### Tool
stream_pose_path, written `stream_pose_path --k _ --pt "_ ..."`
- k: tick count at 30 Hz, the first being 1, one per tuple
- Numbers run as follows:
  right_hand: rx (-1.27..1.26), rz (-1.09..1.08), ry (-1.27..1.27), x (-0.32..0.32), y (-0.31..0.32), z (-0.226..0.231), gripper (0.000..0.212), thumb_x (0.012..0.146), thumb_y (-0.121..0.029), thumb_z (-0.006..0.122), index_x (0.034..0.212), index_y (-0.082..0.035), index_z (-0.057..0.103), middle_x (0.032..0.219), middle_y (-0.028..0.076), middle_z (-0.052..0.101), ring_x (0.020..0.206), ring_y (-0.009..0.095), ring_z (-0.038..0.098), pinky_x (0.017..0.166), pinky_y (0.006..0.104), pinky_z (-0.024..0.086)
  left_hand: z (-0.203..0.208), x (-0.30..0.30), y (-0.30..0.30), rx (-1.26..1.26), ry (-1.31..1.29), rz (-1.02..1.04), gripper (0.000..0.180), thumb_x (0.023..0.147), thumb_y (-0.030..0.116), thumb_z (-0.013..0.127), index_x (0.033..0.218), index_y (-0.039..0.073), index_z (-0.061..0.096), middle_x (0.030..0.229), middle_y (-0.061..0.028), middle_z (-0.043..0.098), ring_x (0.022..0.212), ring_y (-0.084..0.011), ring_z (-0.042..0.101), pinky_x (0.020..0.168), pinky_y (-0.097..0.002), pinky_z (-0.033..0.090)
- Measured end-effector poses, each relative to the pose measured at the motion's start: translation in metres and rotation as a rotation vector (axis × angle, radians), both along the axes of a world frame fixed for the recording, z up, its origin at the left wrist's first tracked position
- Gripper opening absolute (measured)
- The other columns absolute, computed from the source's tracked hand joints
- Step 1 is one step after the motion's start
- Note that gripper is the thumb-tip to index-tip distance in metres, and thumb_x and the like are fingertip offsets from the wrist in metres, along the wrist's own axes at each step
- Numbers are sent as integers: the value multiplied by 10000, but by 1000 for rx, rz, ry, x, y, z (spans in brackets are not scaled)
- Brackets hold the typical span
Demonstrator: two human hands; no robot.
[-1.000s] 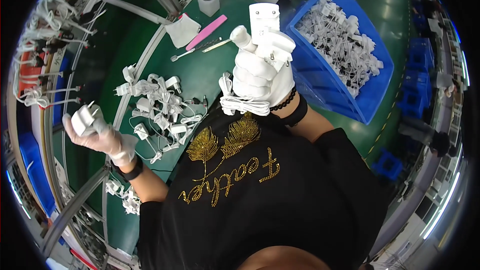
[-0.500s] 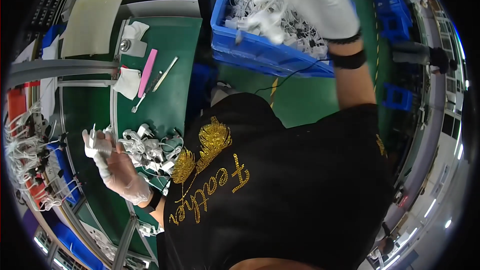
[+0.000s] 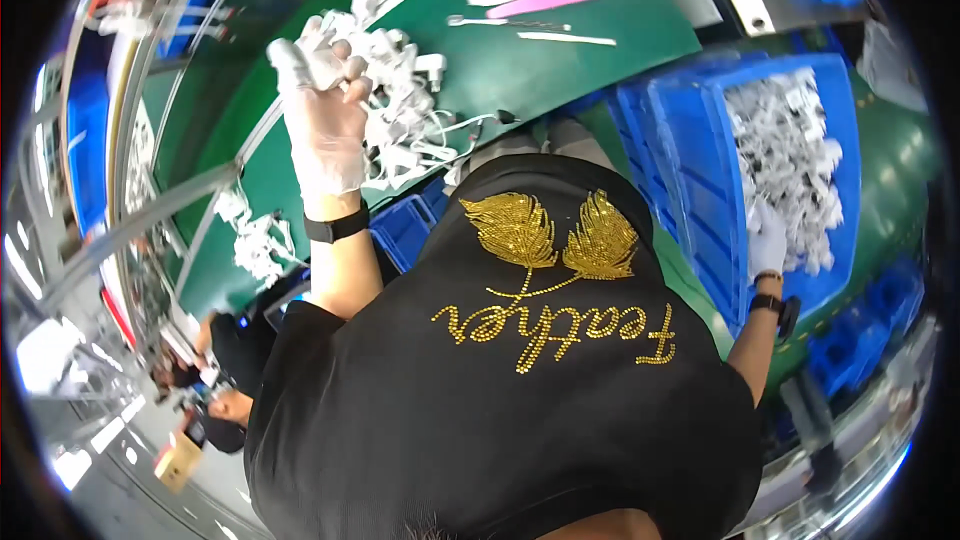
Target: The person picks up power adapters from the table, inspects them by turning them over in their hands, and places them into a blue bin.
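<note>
Adapters [image 3: 405,70] lie heaped on the upper-left worktop [image 3: 560,75], many more in the right-side bin [image 3: 695,175]; left fingers [image 3: 355,90] curl around one adapter [image 3: 322,68]; the right hand's [image 3: 768,243] grip is unclear.

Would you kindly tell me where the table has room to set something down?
The green table is bare between the thin white stick and the table's near edge, right of the adapter pile. Crowded: that pile, by the left hand, and the blue bin, around the right hand.

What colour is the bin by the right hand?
The bin is blue; it shows best in the head view.
</note>
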State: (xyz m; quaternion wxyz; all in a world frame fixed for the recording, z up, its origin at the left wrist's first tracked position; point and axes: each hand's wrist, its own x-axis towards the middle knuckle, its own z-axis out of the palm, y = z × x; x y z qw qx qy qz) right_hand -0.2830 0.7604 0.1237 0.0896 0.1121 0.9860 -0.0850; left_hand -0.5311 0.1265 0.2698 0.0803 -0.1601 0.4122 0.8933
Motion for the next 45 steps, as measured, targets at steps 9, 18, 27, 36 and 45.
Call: stream_pose_path --k 9,18,27,36,45 --pt "-877 63 349 -229 -250 77 392 986 -105 567 1365 -10 536 1236 104 653 1125 163 601 989 305 448 38 58 -67 89 316 318 541 894 232 705 1351 41 488 1165 -119 573 1002 -272 565 877 -398 500" --pt "-537 422 -297 -363 -588 134 556 972 -228 602 1440 -35 373 1265 107 550 1121 209 578 929 341 497 -16 100 -77 -9 267 317 857 781 -65 666 1517 31 239 1334 -172 530 1185 -321 568 1027 -438 475" --pt "-27 529 -236 -461 -636 -21 504 902 -412 598 1210 -17 653 1195 222 665 1109 360 654 887 448 532 -13 115 -105 -151 90 291 891 752 -107 667 1532 93 284 1349 -158 549 1179 -334 609 996 -405 509" --pt "-1845 198 -236 -370 -573 54 472 993 -224 571 1389 -29 405 1199 192 589 910 286 674 724 385 583 -8 101 -102 -135 189 227 902 738 -172 681 1512 113 316 1338 -121 535 1169 -266 610 926 -356 544" --pt "-1803 387 -148 -229 -542 152 736 855 15 701 1492 -28 335 1331 144 558 1079 226 634 932 359 528 -9 98 -70 -267 312 207 746 763 -163 687 1415 103 439 1309 -102 572 1173 -231 604 945 -363 540"
